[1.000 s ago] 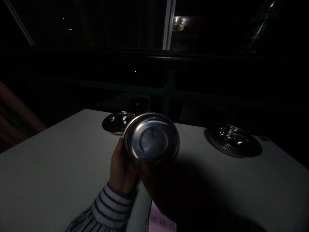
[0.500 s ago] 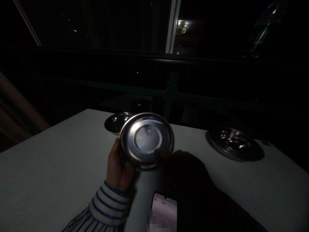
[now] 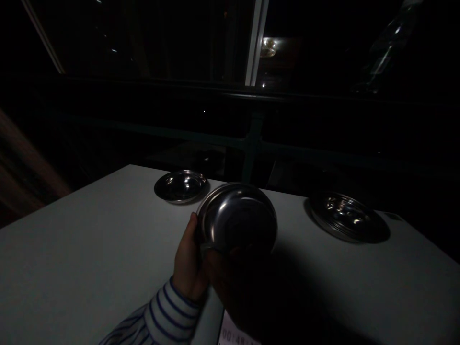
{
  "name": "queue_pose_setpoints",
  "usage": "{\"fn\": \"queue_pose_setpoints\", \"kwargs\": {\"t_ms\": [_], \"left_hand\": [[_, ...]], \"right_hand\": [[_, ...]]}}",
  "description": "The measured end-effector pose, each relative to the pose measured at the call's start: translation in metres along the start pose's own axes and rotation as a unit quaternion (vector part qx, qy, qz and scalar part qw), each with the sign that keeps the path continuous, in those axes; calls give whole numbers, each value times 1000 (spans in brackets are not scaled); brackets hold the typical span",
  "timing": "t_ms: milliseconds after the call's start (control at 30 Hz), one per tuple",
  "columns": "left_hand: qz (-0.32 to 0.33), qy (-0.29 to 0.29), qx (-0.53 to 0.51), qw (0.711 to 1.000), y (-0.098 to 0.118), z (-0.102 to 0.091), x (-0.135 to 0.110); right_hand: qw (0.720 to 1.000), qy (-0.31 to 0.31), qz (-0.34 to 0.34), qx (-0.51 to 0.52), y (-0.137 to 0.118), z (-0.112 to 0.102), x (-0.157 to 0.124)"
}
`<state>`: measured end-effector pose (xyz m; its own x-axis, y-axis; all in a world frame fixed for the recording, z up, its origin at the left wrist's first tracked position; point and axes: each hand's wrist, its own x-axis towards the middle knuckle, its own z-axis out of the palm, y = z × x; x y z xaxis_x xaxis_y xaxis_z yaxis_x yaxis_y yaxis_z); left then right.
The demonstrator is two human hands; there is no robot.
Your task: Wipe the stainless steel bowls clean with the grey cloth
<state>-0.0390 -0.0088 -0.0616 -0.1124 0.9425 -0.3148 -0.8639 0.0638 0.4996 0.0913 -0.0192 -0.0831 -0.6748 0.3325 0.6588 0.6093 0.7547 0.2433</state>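
My left hand [image 3: 187, 268], in a blue-striped cuff, grips a round, shiny metal plate [image 3: 223, 215] by its left edge. The plate is tilted up above the table. My right hand [image 3: 226, 278] lies in deep shadow at the plate's lower left rim, close to my left hand. Its fingers look curled against the plate, and whatever is between them is too dark to make out. The right arm hides part of a lit phone [image 3: 233, 333] below the plate, which shows digits on its screen.
A metal dish [image 3: 179, 187] rests near the white table's [image 3: 108, 249] far edge, left of centre. Several stacked metal dishes [image 3: 348, 218] stand at the right. Behind the table are a dark railing [image 3: 251, 139] and window. A bottle-like shape [image 3: 383, 52] shows at upper right.
The plate has moved right and slightly down, and its tilt has changed. My right hand has swept from the plate's lower right to its lower left, covering more of the phone.
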Motion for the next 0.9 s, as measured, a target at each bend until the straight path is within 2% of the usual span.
{"fn": "queue_pose_setpoints", "kwargs": {"t_ms": [100, 200, 367, 400, 500, 567, 633, 700, 900], "left_hand": [[-14, -16, 10, 1000, -6, 3, -4], [-6, -34, 28, 999, -11, 1, -6], [-12, -31, 57, 998, -15, -3, -6], [-12, -27, 60, 998, -15, -3, -6], [2, -16, 61, 998, -14, 0, -6], [4, -13, 59, 998, -14, 3, -7], [-6, -11, 61, 998, -14, 4, -7], [-11, -5, 69, 998, -13, 4, -7], [20, 8, 70, 997, -10, 4, -6]], "right_hand": [[1000, 11, 2, -16, -6, -5, 5], [1000, 6, 0, -29, -1, -13, 11], [997, -14, 46, -63, 32, -34, 21], [997, 1, 50, -61, 39, -37, 23], [993, -28, 100, -49, 52, -41, 25], [995, -22, 84, -41, 50, -38, 26], [999, 3, 29, -26, 42, -33, 26], [1000, -3, 10, -8, 38, -31, 26], [992, -68, 105, 4, 62, -46, 24]]}}
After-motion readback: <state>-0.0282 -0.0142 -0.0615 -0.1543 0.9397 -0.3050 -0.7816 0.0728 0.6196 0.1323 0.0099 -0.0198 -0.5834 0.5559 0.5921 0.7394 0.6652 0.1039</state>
